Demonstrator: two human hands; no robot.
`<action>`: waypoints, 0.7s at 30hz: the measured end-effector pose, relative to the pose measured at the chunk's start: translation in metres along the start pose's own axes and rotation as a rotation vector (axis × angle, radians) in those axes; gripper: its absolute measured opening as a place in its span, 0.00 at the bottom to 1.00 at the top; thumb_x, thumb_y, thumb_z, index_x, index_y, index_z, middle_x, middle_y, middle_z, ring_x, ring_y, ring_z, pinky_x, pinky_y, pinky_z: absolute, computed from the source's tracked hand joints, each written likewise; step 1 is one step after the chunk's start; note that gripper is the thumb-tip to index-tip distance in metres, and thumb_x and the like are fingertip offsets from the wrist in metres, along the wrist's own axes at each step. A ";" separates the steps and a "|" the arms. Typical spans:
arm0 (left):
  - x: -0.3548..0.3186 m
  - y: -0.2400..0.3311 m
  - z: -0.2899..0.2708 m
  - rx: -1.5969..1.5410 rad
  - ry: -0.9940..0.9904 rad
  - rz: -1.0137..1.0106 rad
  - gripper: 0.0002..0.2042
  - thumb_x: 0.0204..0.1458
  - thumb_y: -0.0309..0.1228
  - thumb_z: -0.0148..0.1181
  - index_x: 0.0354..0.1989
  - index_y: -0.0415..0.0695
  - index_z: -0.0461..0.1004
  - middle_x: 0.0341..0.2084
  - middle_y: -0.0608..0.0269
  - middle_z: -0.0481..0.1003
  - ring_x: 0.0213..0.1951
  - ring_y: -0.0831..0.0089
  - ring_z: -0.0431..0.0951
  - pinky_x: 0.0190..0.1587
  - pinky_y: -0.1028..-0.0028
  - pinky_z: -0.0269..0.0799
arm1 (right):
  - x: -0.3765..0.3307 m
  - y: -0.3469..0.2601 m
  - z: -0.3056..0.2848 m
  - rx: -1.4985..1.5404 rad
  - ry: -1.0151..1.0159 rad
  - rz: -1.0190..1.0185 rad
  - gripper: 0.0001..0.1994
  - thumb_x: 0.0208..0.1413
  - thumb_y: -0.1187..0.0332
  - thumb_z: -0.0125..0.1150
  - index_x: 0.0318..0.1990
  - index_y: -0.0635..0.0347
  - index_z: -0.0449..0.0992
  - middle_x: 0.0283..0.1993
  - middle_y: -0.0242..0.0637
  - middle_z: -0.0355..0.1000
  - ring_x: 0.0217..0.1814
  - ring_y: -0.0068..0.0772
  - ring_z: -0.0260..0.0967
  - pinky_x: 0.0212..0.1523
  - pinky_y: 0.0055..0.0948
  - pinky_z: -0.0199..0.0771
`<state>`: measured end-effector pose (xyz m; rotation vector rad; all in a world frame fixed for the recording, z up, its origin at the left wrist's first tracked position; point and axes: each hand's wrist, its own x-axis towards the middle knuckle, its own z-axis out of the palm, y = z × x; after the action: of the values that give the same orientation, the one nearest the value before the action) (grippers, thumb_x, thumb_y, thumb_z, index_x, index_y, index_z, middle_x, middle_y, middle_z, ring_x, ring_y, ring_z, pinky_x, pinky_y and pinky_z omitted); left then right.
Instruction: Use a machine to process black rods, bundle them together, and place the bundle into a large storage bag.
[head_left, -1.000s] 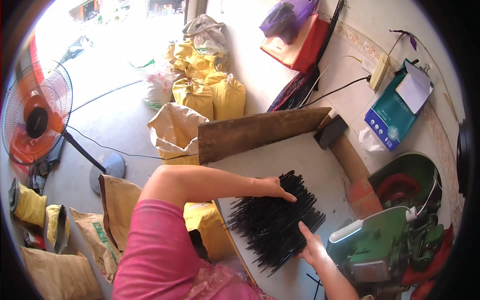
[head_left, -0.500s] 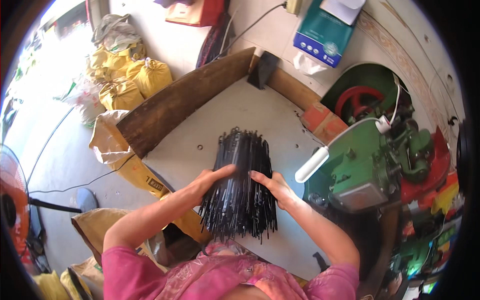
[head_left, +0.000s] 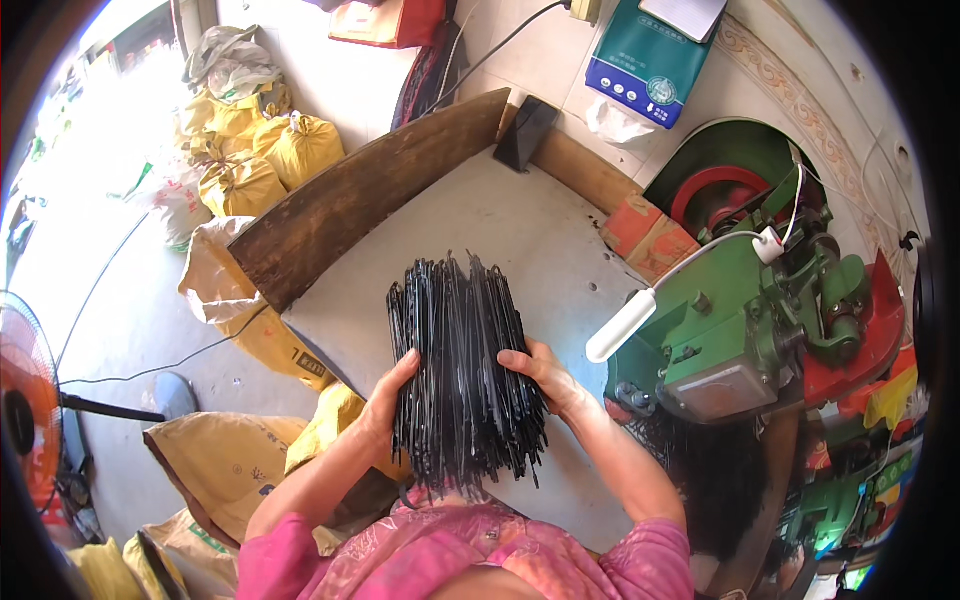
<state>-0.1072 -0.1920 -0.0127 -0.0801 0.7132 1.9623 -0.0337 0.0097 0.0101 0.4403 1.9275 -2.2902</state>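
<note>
A thick bundle of thin black rods (head_left: 460,370) is between my two hands, over the near part of a grey tabletop (head_left: 450,220). The rods lie roughly side by side, with uneven ends at top and bottom. My left hand (head_left: 390,392) is wrapped against the bundle's left side, its thumb on the upper face. On the right side my right hand (head_left: 545,378) grips the rods, thumb laid over the front. The undersides of both hands are hidden by the bundle.
Wooden boards (head_left: 370,195) edge the table, with a dark phone-like slab (head_left: 526,135) at the far corner. A green machine (head_left: 730,330) with a white lamp (head_left: 622,326) stands right. Yellow sacks (head_left: 245,405) and an orange fan (head_left: 28,420) are left.
My left hand has slid outward to the bundle's left side. The bundle has shifted slightly left, and its far end looks wider. My right hand keeps its hold.
</note>
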 end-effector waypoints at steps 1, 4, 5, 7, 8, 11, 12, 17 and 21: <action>0.000 0.000 0.000 -0.001 0.001 0.001 0.25 0.48 0.44 0.51 0.48 0.38 0.62 0.40 0.54 0.70 0.38 0.66 0.73 0.42 0.69 0.71 | 0.000 0.000 -0.001 0.000 -0.015 0.003 0.38 0.36 0.51 0.63 0.49 0.74 0.58 0.42 0.42 0.65 0.40 0.28 0.66 0.41 0.24 0.68; -0.003 -0.006 0.000 -0.017 0.013 0.013 0.25 0.47 0.45 0.51 0.48 0.38 0.62 0.40 0.54 0.70 0.38 0.66 0.74 0.42 0.68 0.71 | -0.003 0.000 -0.001 0.001 -0.028 0.021 0.39 0.36 0.51 0.63 0.49 0.73 0.57 0.42 0.42 0.65 0.40 0.28 0.66 0.42 0.24 0.68; -0.006 -0.007 -0.001 -0.026 0.028 0.011 0.26 0.47 0.45 0.51 0.49 0.38 0.62 0.40 0.54 0.70 0.38 0.66 0.73 0.42 0.68 0.70 | -0.004 -0.001 0.001 0.001 -0.034 0.022 0.39 0.36 0.51 0.63 0.49 0.73 0.57 0.42 0.42 0.65 0.40 0.28 0.66 0.42 0.24 0.68; -0.011 -0.010 -0.003 -0.034 0.048 0.015 0.26 0.46 0.46 0.52 0.49 0.39 0.61 0.40 0.54 0.70 0.38 0.65 0.73 0.43 0.67 0.70 | -0.006 -0.004 0.005 -0.006 -0.060 0.002 0.39 0.36 0.51 0.63 0.50 0.73 0.56 0.42 0.41 0.65 0.41 0.27 0.66 0.42 0.25 0.68; -0.013 -0.012 -0.004 -0.042 0.043 0.025 0.27 0.46 0.47 0.51 0.49 0.39 0.61 0.40 0.54 0.70 0.38 0.65 0.73 0.43 0.67 0.70 | -0.008 -0.005 0.007 -0.005 -0.066 0.003 0.39 0.36 0.51 0.63 0.50 0.73 0.56 0.42 0.41 0.65 0.41 0.27 0.66 0.42 0.25 0.68; -0.021 -0.019 -0.007 -0.082 0.043 0.051 0.28 0.46 0.48 0.51 0.50 0.40 0.61 0.41 0.53 0.69 0.40 0.64 0.72 0.45 0.65 0.68 | -0.016 -0.005 0.013 0.081 -0.062 0.041 0.40 0.36 0.49 0.63 0.51 0.72 0.56 0.42 0.40 0.65 0.41 0.27 0.66 0.41 0.24 0.68; -0.023 -0.022 -0.008 -0.115 0.042 0.062 0.28 0.46 0.49 0.51 0.50 0.40 0.61 0.42 0.53 0.69 0.41 0.63 0.72 0.46 0.65 0.67 | -0.020 -0.003 0.013 0.155 -0.068 0.084 0.41 0.35 0.49 0.62 0.51 0.71 0.56 0.42 0.39 0.65 0.42 0.27 0.65 0.42 0.24 0.68; -0.044 -0.033 -0.007 -0.067 0.129 0.090 0.30 0.45 0.51 0.50 0.51 0.40 0.60 0.44 0.53 0.67 0.44 0.63 0.69 0.49 0.66 0.64 | -0.025 -0.007 0.021 0.129 -0.231 0.055 0.43 0.34 0.47 0.62 0.53 0.70 0.54 0.45 0.39 0.62 0.45 0.27 0.63 0.45 0.25 0.66; -0.057 -0.032 -0.010 -0.042 0.161 0.133 0.30 0.45 0.51 0.51 0.51 0.40 0.60 0.44 0.53 0.67 0.44 0.63 0.69 0.49 0.65 0.64 | -0.026 -0.005 0.029 0.084 -0.244 0.051 0.44 0.32 0.47 0.64 0.53 0.70 0.54 0.45 0.38 0.62 0.46 0.27 0.62 0.46 0.25 0.64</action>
<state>-0.0546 -0.2322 -0.0147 -0.2232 0.7992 2.1151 -0.0145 -0.0207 0.0270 0.2037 1.6916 -2.2782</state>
